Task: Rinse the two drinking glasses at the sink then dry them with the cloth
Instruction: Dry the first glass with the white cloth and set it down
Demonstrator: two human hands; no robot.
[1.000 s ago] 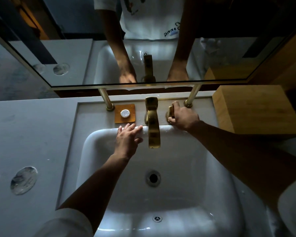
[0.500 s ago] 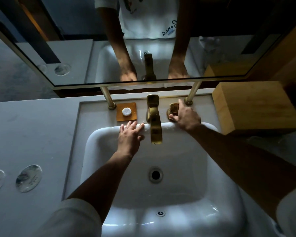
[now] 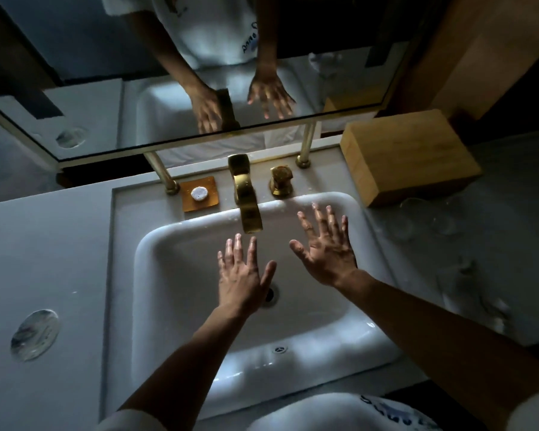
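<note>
Over the sink (image 3: 156, 275), left hand (image 3: 240, 275) and right hand (image 3: 327, 250) hover with fingers spread, empty; glasses (image 3: 417, 219) apparently rinsed, drying outstanding.

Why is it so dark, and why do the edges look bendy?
Head view: the room is dim, and the brightest patch is a glare on the sink's front wall. The wide lens bows the counter and mirror edges. The glasses at right are faint and hard to make out. Both hands look fairly sharp.
</note>
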